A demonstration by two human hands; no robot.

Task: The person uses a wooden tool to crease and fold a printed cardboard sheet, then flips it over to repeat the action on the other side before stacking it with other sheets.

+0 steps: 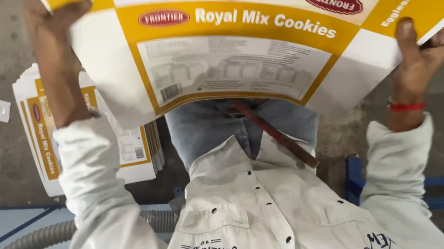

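Two hands, left hand (55, 26), right hand (422, 50), gripping one flat carton sheet (253, 28)

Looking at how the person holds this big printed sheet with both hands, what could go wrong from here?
1. The right hand pinches the large yellow-and-white flat printed cardboard carton sheet only near one edge, so the sheet might slip or crease.
2. The left hand grips the far edge near a corner; the unsupported middle could bend.
3. The raised sheet hides part of the floor in front, beside the stack of matching flat cartons, so the person might knock the stack.
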